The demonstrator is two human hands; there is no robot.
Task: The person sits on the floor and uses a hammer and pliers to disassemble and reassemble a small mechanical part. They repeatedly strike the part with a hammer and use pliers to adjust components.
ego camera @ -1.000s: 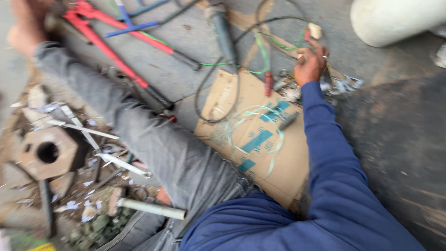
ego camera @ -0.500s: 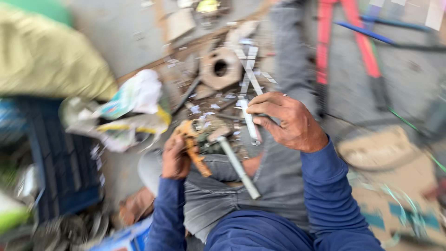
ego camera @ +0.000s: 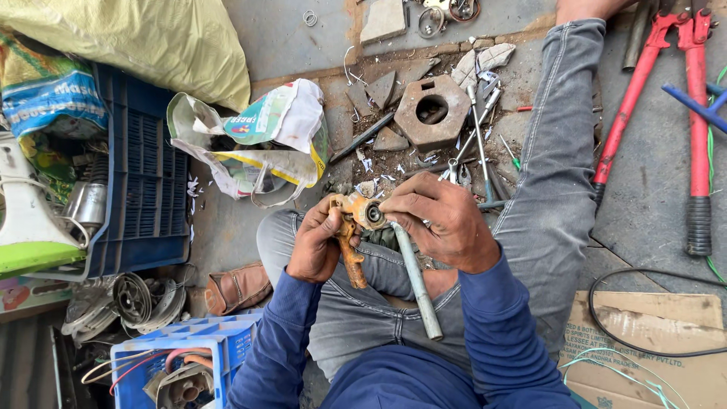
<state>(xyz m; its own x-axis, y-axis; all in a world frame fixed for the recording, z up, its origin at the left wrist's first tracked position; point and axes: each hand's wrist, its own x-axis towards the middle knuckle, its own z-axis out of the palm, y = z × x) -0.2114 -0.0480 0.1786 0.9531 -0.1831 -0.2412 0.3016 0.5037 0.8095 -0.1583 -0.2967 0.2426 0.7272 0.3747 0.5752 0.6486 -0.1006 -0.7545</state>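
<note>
Biggest thing in view is the yellow-green sack (ego camera: 144, 42) slumped across the far left, with a dark blue plastic crate (ego camera: 148, 189) just below it and a white and green megaphone (ego camera: 26, 220) at the left edge. The person sits on the concrete floor (ego camera: 295, 30) in grey trousers (ego camera: 553, 182), one leg stretched to the far right, blue sleeves coming in from the near side. On the right lie red long-handled bolt cutters (ego camera: 697, 121), and at the near right a flattened cardboard sheet (ego camera: 659, 341) with a black cable (ego camera: 606, 333) looping over it. A crumpled printed plastic bag (ego camera: 265, 144) sits open just left of the hands. Farther out, in the middle of a scatter of metal scraps, there's a rusty hexagonal block with a round hole (ego camera: 433, 112), thin metal rods leaning right beside it. Near left there's a lighter blue crate (ego camera: 182, 363) with wires in it, some round metal coils (ego camera: 132, 299) and a brown shoe (ego camera: 238, 288). Now the small stuff: the left hand (ego camera: 314, 246) is clenched around the orange rusty handle of a small tool (ego camera: 350, 242), right over the lap. The right hand (ego camera: 443, 223) is gripping the top end of a grey metal pipe (ego camera: 415, 280) that slants down toward the near side, its fingers pressed up against a round metal fitting (ego camera: 372, 213) where pipe and tool meet.
</note>
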